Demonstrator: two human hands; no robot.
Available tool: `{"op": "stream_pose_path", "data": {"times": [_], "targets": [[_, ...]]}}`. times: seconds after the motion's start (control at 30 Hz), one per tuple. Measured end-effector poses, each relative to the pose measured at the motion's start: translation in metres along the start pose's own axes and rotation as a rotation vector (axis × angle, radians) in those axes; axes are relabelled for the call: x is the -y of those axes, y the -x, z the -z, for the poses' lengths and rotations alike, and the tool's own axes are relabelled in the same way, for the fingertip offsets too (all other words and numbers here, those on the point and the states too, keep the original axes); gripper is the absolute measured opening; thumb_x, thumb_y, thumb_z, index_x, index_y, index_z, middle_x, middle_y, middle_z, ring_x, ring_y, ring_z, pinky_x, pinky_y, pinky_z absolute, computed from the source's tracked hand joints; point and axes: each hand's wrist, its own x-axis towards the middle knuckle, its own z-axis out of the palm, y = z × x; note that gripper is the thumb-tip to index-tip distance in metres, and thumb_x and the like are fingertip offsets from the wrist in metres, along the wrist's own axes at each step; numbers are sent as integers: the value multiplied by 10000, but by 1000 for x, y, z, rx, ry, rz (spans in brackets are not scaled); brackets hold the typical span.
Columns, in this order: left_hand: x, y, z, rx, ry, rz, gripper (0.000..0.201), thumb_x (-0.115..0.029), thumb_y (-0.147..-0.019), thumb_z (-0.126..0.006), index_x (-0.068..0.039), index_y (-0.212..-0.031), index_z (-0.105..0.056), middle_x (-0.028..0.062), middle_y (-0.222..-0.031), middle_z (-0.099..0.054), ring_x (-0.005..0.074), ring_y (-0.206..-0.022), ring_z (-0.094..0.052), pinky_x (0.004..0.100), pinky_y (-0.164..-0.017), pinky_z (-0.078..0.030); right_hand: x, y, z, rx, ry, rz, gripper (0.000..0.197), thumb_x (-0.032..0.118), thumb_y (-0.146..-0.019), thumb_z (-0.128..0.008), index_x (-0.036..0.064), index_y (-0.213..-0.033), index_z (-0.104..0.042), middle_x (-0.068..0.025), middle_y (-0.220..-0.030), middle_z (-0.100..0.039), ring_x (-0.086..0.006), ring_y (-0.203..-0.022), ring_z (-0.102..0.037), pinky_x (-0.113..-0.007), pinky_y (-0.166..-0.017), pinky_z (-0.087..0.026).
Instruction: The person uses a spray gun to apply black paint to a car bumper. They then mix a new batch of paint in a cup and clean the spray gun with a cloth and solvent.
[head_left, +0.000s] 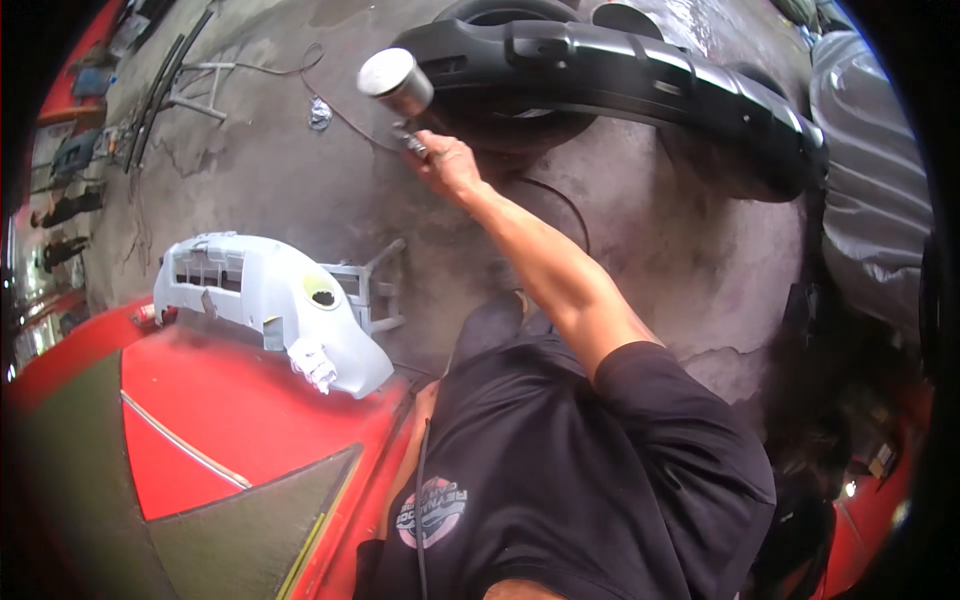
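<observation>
My right hand [447, 165], arm stretched forward, is closed round the handle of a spray gun [411, 141] with a silver metal cup and pale lid on top. The gun is held close to the left end of a long black car bumper [600, 65]; whether they touch I cannot tell. The bumper rests on dark round supports that look like tyres. My left arm hangs down beside my body. Only a little of my left hand [427, 402] shows next to the red car, and its fingers are hidden.
A light grey bumper [255, 280] with a round opening stands at left on a metal stand [385, 290], white crumpled material on it. The red car [220, 420] is close on my left. A hose [565, 200] crosses the floor. Grey plastic sheeting [870, 150] drapes something at right.
</observation>
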Motion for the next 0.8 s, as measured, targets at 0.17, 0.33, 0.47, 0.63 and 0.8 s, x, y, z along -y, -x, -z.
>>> {"op": "stream_pose_path", "data": {"times": [0.17, 0.33, 0.47, 0.63, 0.8], "targets": [[-88, 11, 18, 152, 24, 4, 377, -233, -1043, -615, 34, -1291, -713, 163, -1204, -775, 236, -1089, -727, 351, -969, -542, -38, 43, 36, -45, -212, -77, 239, 273, -925, -789, 104, -1060, -687, -189, -871, -712, -415, -826, -712, -482, -694, -536], [-167, -3, 26, 164, 58, 110, 381, -191, -1031, -590, 38, -1315, -701, 160, -1218, -765, 229, -1086, -711, 343, -951, -543, -67, 115, 156, -233, 31, -221, 223, 241, -955, -777, 56, -1052, -701, -217, -833, -713, -369, -749, -722, -445, -667, -543], [-213, -37, 18, 178, -73, 71, 422, -181, -1006, -573, 39, -1349, -680, 183, -1261, -745, 246, -1145, -695, 349, -998, -522, -103, 171, 271, -415, -36, -244, 187, 189, -970, -764, 31, -1047, -700, -131, -708, -656, -168, -616, -650, -387, -576, -526], [-308, -52, -44, 257, -257, -38, 426, -185, -992, -568, 22, -1343, -689, 195, -1230, -760, 263, -1156, -704, 353, -1023, -516, -161, 241, 417, -641, -140, -445, 233, 221, -960, -779, -3, -1007, -734, -21, -716, -677, -70, -583, -593, -307, -506, -469], [-319, -62, -123, 306, -424, -200, 392, -205, -1004, -569, 30, -1281, -717, 208, -1234, -759, 268, -1180, -709, 373, -1048, -515, -229, 307, 556, -734, -44, -618, 289, 291, -955, -796, 9, -997, -743, -1, -756, -684, -62, -569, -583, -278, -516, -453]]}}
